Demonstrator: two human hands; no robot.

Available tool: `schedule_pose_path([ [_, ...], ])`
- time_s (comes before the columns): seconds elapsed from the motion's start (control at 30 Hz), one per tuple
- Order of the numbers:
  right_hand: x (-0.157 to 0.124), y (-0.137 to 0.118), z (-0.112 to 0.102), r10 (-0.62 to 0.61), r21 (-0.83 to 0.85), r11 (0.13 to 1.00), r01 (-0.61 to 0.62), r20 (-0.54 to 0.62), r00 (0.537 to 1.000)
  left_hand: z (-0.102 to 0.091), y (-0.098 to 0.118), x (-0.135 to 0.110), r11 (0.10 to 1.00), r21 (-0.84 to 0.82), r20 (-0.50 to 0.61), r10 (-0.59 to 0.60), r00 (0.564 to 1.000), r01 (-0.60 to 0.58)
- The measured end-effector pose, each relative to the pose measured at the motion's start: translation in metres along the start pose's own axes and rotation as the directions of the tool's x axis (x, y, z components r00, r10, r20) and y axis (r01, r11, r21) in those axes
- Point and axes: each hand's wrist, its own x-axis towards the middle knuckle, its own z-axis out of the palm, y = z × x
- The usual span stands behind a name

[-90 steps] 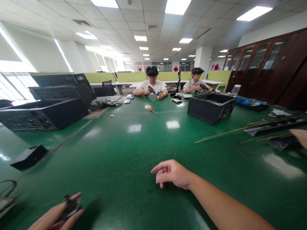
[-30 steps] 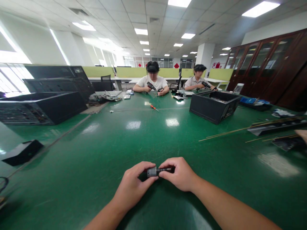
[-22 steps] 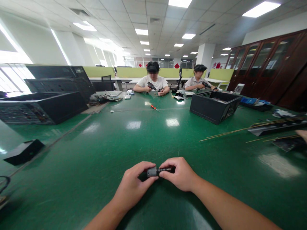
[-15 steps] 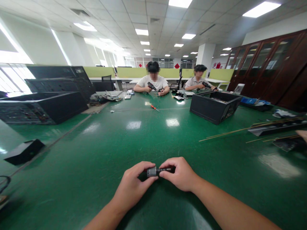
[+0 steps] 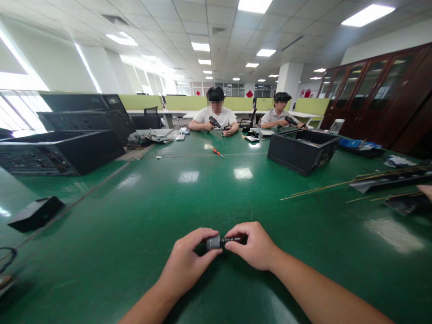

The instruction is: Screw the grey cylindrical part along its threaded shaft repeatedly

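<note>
Low in the head view, a small part with a grey metal cylinder (image 5: 213, 243) and a dark ribbed shaft (image 5: 227, 240) lies level between my hands. My left hand (image 5: 187, 254) closes on the cylinder from the left, thumb below and fingers above. From the right, my right hand (image 5: 256, 246) pinches the shaft between thumb and forefinger; its thin end shows just past the fingertips. Both hands are just above the green table (image 5: 209, 202). What exactly the part is, I cannot tell.
Black computer cases stand at the left (image 5: 87, 153) and right (image 5: 302, 150). An orange screwdriver (image 5: 216, 152) lies mid-table. Thin rods (image 5: 313, 188) stick out at the right. A black box (image 5: 37, 213) sits at left. Two people opposite hold power drills.
</note>
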Motion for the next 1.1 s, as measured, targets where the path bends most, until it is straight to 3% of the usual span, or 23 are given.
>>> schedule_pose_path([
  [1.1, 0.0012, -0.0008, -0.0028, -0.005, -0.016, 1.000, 0.005, 0.008, 1.000, -0.0023, 0.0031, 0.0009, 1.000, 0.002, -0.003, -0.010, 1.000, 0.010],
])
